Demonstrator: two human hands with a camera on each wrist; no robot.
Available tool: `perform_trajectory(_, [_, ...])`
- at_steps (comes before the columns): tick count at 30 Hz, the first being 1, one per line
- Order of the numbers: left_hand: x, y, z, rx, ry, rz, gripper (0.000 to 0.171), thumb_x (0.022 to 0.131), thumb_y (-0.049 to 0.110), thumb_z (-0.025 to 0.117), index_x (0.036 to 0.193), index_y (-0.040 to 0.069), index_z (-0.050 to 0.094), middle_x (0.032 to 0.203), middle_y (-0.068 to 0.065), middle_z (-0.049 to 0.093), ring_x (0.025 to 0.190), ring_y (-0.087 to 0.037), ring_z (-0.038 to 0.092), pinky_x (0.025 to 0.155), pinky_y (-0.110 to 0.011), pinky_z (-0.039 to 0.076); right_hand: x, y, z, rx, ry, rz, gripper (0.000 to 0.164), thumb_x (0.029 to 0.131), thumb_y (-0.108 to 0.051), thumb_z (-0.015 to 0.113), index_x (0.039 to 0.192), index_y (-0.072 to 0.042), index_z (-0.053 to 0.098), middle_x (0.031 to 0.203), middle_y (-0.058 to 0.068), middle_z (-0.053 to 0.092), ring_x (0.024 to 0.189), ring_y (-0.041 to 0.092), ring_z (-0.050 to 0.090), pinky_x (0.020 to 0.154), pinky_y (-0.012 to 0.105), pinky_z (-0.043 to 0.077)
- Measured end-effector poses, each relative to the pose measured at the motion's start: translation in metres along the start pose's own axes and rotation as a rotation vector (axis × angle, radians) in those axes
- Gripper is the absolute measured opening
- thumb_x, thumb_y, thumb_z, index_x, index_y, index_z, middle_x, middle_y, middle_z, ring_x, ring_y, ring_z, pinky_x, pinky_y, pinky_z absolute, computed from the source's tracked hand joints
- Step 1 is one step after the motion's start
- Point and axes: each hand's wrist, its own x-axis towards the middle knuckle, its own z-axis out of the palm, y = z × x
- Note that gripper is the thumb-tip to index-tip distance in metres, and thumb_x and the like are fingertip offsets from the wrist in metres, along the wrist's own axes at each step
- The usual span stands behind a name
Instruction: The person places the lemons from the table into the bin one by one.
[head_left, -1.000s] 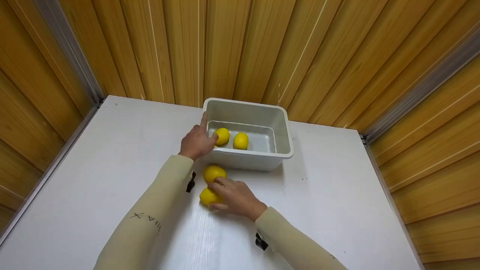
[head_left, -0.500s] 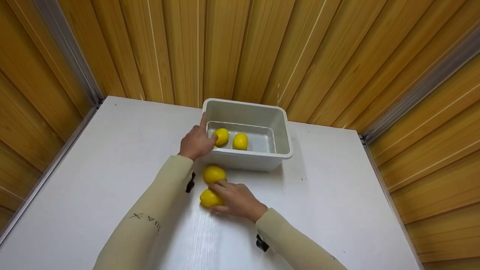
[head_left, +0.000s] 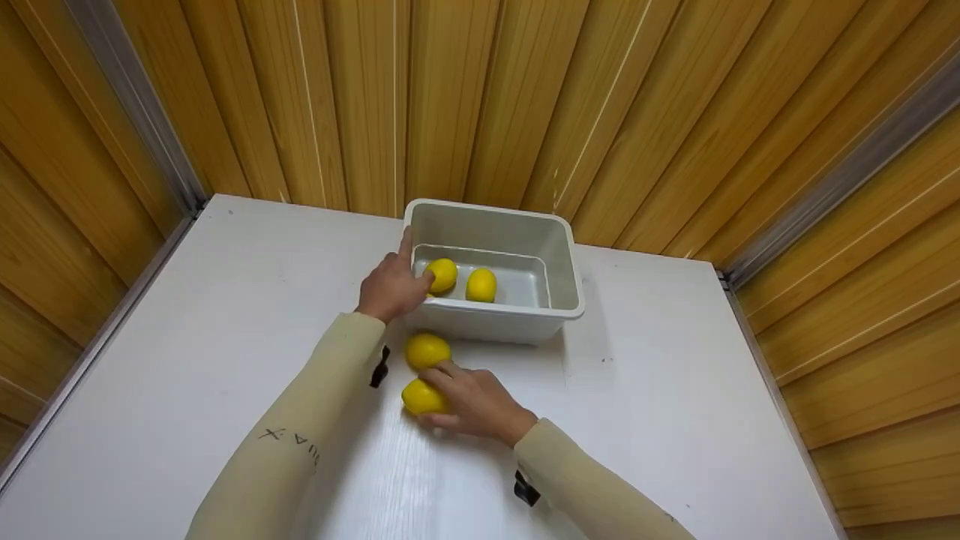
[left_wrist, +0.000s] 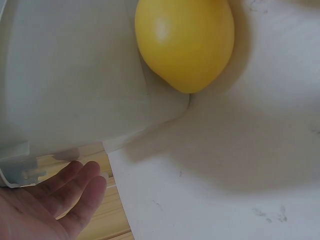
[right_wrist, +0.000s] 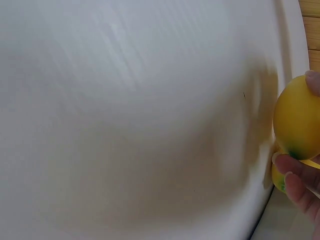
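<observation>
A pale grey plastic bin [head_left: 495, 324] stands at the back of the table. My left hand [head_left: 394, 287] grips its left rim, thumb inside and the other fingers outside; in the left wrist view the fingers [left_wrist: 85, 200] curl below the rim. Two lemons, a left one [head_left: 445, 275] and a right one [head_left: 481, 286], lie inside, and a sliver of yellow shows beside my thumb. In front of the bin, one lemon [head_left: 427, 352] rests on the table. Nearer me, my right hand [head_left: 480, 401] holds another lemon [head_left: 423, 397] between thumb and fingers; the right wrist view shows this held lemon [right_wrist: 298, 120] too.
The white table [head_left: 667, 390] extends to both sides of the bin and toward me. Wood-patterned panels [head_left: 480, 97] rise close behind the bin, with more panels at left and right. Metal posts [head_left: 146, 97] stand in the corners.
Both hands stay nearly where they were. The lemon in my right hand shifts very slightly to the right, and the whole head view drops a little.
</observation>
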Motion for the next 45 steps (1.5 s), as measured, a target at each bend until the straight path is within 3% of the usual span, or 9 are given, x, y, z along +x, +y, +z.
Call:
perform_trajectory(16, [0.0, 0.0, 0.0, -0.012, -0.01, -0.005, 0.087, 0.091, 0.046, 0.052, 0.156, 0.029, -0.003, 0.141, -0.018, 0.046, 0.12, -0.034, 0.053, 0.11, -0.053, 0.038, -0.005, 0.007, -0.009, 0.079, 0.131, -0.043, 0.058, 0.085, -0.048, 0.069, 0.129, -0.013, 0.055, 0.121, 0.0, 0.058, 0.081, 0.009, 0.061, 0.073, 0.019, 0.054])
perform_trajectory(33, [0.001, 0.0, 0.001, 0.013, 0.0, 0.009, 0.086, 0.092, 0.046, 0.05, 0.156, 0.028, -0.004, 0.137, -0.019, 0.048, 0.117, -0.034, 0.054, 0.109, -0.052, 0.039, -0.014, 0.021, -0.025, 0.097, 0.197, -0.026, 0.056, 0.083, -0.041, 0.072, 0.129, -0.014, 0.055, 0.119, -0.001, 0.059, 0.086, 0.01, 0.064, 0.077, 0.021, 0.055])
perform_trajectory(45, [0.001, 0.0, 0.002, -0.017, -0.003, -0.004, 0.086, 0.092, 0.045, 0.051, 0.156, 0.03, -0.004, 0.142, -0.018, 0.046, 0.122, -0.034, 0.051, 0.111, -0.054, 0.036, -0.018, 0.025, -0.034, 0.101, 0.208, -0.004, 0.058, 0.082, -0.041, 0.074, 0.129, -0.012, 0.056, 0.118, -0.001, 0.059, 0.086, 0.01, 0.063, 0.077, 0.019, 0.054])
